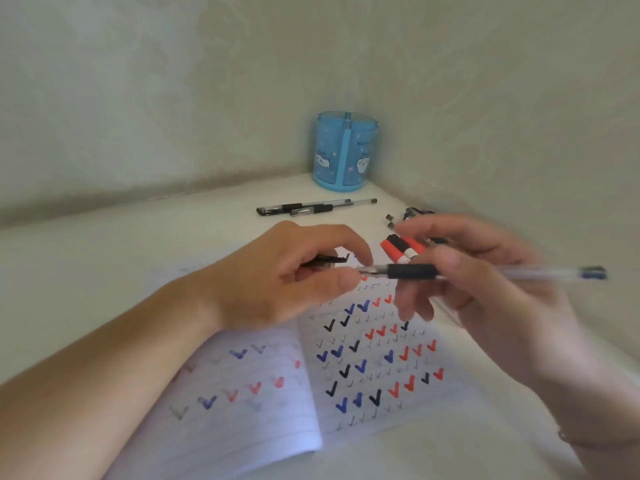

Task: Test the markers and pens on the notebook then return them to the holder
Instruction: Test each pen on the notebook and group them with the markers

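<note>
Both hands are hovering over the open notebook (346, 375) at the centre of the frame. The right hand (502, 299) is pinching a clear gel pen (485, 273) by its black rubber grip, fingers clamped around the barrel, and the pen is lying almost level, its tip pointing toward frame left and its capped end reaching out to the right edge. The left hand (294, 275) is curling its fingers around a small black pen cap (323, 260), thumb and fingertips closed on it, with the cap's clip poking out toward the pen tip. Tip and cap are sitting just beside each other, though motion blur is making it hard to say whether they are touching.

The notebook pages are showing rows of check marks in black, blue and red, bolder on the right page, fainter on the left. Behind the hands, 2 red markers (401, 249) are lying side by side at the top edge of the notebook. Further back, 2 black-capped gel pens (315, 206) are resting together on the white table (104, 258), and a few more pens (408, 216) are lying near the wall at the right, partly hidden by the right hand's fingers. The blue holder (344, 152), printed with cartoon cats, is standing upright in the far corner at upper centre, well apart from the hands.
</note>
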`<state>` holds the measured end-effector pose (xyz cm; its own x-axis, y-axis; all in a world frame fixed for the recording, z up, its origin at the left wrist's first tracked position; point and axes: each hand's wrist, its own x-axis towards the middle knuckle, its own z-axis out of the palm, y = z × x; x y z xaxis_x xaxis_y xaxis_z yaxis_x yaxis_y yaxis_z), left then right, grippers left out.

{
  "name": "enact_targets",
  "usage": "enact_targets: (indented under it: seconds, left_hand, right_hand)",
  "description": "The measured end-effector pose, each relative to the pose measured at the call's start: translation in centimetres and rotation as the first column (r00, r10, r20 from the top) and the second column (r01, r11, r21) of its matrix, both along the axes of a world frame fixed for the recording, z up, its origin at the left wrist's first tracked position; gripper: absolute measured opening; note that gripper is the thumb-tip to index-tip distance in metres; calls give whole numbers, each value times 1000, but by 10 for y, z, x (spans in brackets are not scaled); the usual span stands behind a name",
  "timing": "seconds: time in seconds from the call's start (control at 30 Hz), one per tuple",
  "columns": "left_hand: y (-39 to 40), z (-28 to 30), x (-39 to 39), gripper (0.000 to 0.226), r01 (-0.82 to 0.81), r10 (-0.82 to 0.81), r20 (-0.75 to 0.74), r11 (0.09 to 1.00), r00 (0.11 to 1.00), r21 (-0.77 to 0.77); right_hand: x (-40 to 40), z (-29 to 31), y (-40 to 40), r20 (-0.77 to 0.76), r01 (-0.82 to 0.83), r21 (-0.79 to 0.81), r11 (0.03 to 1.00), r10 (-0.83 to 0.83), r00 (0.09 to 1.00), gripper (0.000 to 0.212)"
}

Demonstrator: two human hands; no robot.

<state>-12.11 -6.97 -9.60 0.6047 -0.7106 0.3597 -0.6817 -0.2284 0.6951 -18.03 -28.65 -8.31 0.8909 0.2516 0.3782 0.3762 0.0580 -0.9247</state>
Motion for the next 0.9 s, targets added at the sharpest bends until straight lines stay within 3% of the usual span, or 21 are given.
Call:
enact_targets:
  seconds: [0.1,0.23,0.4,0.63,0.9]
  left_hand:
    - [1,-4,3,25,-35,36,-16,997,999,71]
    - [1,-16,10,35,-100,81,121,981,989,165]
    - [-1,-20,15,46,-81,53,203,987,978,135]
    - [-3,-15,13,36,-68,28,250,986,968,154]
    - [-2,-16,12,34,-118,53,250,961,967,252]
  right_hand:
    - [-18,-6,-12,-75,-3,-61,998,-2,997,40]
    - [-35,-26,-10,-133,157,-251,955,-194,972,30]
    - [-38,-38,-7,-46,319,-332,888,-353,935,44]
    - [-40,-37,-4,38,289,-474,832,-308,951,39]
    - [-39,-38,-5,70,298,-494,817,-304,950,37]
